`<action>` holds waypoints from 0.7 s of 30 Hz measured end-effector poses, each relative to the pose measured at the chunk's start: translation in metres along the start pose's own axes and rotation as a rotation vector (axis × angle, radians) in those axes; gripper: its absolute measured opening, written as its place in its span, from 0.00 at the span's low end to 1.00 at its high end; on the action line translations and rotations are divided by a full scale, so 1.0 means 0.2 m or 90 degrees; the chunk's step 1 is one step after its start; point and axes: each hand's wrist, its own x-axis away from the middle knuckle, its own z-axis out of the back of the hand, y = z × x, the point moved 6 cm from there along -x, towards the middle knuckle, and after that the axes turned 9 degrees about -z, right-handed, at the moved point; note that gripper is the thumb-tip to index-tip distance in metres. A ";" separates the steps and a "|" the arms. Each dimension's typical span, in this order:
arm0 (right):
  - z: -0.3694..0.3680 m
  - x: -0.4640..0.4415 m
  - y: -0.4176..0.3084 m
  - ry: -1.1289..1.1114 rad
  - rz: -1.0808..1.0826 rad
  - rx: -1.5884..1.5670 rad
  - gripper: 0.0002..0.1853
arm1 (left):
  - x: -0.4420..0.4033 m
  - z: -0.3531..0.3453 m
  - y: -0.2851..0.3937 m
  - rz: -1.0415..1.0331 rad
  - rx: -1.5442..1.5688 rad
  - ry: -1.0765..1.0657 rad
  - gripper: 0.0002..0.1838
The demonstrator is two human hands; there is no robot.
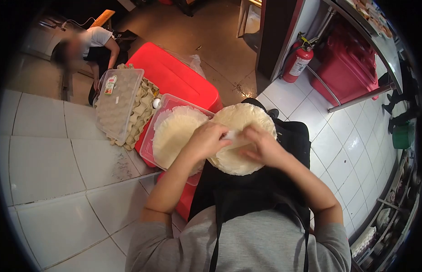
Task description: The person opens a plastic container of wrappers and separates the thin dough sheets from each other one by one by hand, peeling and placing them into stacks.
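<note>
Where the head camera looks down, the left hand [206, 141] pinches a small white piece [230, 135] between its fingers. The right hand [270, 149] is curled and blurry, so I cannot tell if it grips anything. Right under both hands is a pale round stack [240, 117]. Left of the left hand, more round sheets [171, 133] lie in a clear tub [148, 146].

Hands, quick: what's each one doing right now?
Left hand: fingers closed on a small white piece.
Right hand: blurred over the round sheets; grip cannot be told.
</note>
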 end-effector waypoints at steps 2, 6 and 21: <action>0.00 -0.13 -0.06 0.032 0.097 0.135 0.27 | 0.05 -0.03 0.03 0.001 0.024 0.048 0.13; -0.27 -0.25 0.04 -0.210 0.082 0.117 0.23 | 0.27 -0.14 -0.02 0.043 -0.072 0.309 0.25; -0.10 -0.09 -0.05 -0.148 0.042 -0.195 0.11 | 0.31 -0.14 -0.02 -0.074 0.614 0.335 0.52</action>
